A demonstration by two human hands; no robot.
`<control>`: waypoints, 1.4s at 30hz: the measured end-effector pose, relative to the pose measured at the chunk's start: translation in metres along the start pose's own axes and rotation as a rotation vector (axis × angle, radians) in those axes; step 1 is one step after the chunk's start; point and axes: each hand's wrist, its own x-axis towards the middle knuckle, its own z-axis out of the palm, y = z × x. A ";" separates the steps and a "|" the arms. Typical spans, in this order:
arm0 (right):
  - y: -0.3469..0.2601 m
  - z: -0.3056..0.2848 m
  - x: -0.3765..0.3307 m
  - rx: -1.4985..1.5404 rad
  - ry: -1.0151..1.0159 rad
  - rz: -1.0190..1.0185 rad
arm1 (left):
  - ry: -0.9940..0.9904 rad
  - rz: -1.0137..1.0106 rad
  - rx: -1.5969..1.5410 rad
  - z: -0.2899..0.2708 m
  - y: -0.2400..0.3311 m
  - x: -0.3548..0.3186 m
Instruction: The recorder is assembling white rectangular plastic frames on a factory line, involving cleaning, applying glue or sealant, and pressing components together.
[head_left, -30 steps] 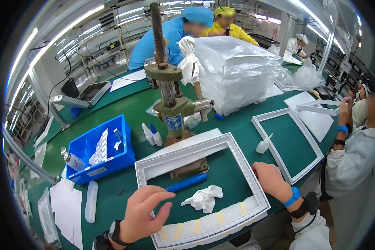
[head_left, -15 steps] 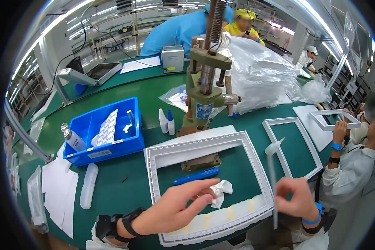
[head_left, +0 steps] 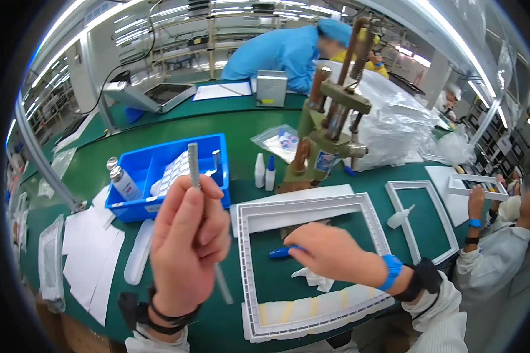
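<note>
My left hand is raised at the centre left, fingers closed round a thin, light grey strip. The strip stands nearly upright, its lower end showing below the hand. My right hand reaches in over a white rectangular frame, fingers closed on a blue pen-shaped tool. Part of that tool is hidden under the fingers. Inside the frame's opening lies a crumpled white tissue, just below my right hand. A white sheet with yellowish stripes lies along the frame's near side.
A green press stands behind the frame. Left of it are two small bottles and a blue divided bin. A second white frame and a small translucent bottle lie right. A co-worker handles another frame there.
The strip has passed from my right hand to my left, which has risen leftward. My right hand has moved left to the blue tool and closed on it. The view has shifted.
</note>
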 end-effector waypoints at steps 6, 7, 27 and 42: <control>0.018 0.046 0.005 -0.550 -0.193 -0.234 | -0.094 -0.137 0.488 0.002 0.021 -0.019; 0.023 0.050 0.003 -0.546 -0.183 -0.217 | -0.109 -0.084 0.618 0.009 0.016 -0.020; 0.059 -0.109 -0.328 0.497 1.070 1.042 | -0.240 -0.170 0.636 0.016 -0.025 -0.006; 0.114 -0.091 -0.411 0.304 0.863 1.186 | -0.211 -0.305 0.702 0.019 -0.043 -0.008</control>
